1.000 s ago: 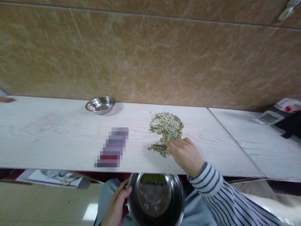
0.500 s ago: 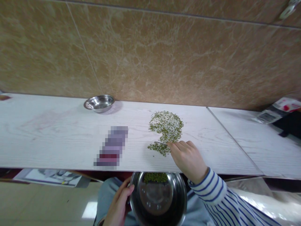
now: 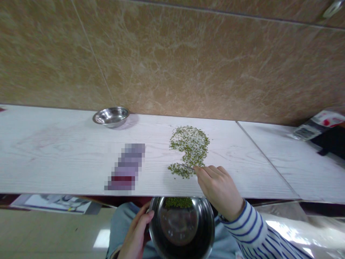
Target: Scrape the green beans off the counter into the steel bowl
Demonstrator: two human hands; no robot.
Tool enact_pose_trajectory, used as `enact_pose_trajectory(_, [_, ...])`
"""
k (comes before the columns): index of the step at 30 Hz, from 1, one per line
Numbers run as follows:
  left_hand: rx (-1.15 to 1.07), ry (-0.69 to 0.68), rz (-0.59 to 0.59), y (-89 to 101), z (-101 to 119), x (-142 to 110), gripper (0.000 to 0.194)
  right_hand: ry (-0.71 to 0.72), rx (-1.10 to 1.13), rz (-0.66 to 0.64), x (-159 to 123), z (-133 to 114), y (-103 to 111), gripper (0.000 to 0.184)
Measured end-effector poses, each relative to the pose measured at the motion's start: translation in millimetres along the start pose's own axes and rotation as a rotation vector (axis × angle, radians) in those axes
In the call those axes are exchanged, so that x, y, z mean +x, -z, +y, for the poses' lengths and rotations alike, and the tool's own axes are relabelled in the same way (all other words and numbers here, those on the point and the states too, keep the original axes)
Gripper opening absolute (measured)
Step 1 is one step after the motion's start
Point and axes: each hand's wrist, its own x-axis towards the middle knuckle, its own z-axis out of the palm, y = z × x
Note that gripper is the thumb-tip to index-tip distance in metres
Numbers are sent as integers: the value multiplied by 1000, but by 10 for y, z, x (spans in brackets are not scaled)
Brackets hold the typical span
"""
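Note:
My left hand [image 3: 138, 229] grips the left rim of a deep stainless steel bowl [image 3: 207, 230] on my lap, just below the table edge. Green beans [image 3: 178, 202], like mung beans, lie inside along its far side. Over the table, my right hand [image 3: 219, 189] is closed around a thin metal utensil [image 3: 186, 166], whose kind I cannot make out. Its tip points left among spilled green beans mixed with small white grains [image 3: 190, 141]. A smaller patch of beans [image 3: 181, 171] lies nearer me, below the utensil, partly behind my fingers.
A small steel bowl [image 3: 111, 117] stands by the wall at the back left. A pixelated flat object [image 3: 126, 167] lies left of the beans. Plastic packaging [image 3: 309, 126] and a black item [image 3: 331, 142] are at the far right. The table's front edge runs above my lap.
My right hand and the utensil have shifted slightly toward me and to the right. My left hand keeps hold of the bowl. The whole view has moved a little.

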Motion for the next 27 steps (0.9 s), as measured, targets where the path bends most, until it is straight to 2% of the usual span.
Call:
enact_pose_trajectory(7, [19,14,8,31,-1,25,43,12,59,12,-27,-118,-20,18])
enact_pose_trajectory(11, [18,-1,0,-17,19,-17,40,19,87,9,-59,-195,4,19])
enact_pose_trajectory(14, [15,-26,40,-61,7,-41,39,21,111,5,-83,-228,34,19])
enact_pose_trajectory(17, [26,-31,55,-58,-8,-32,41,11,131,4,-97,-231,63,20])
enact_pose_trajectory(24, [28,-2,0,12,23,12,42,-1,120,-17,-118,-192,71,20])
enact_pose_trajectory(27, [7,-11,32,-17,30,-4,39,-10,125,-1,-120,-131,74,20])
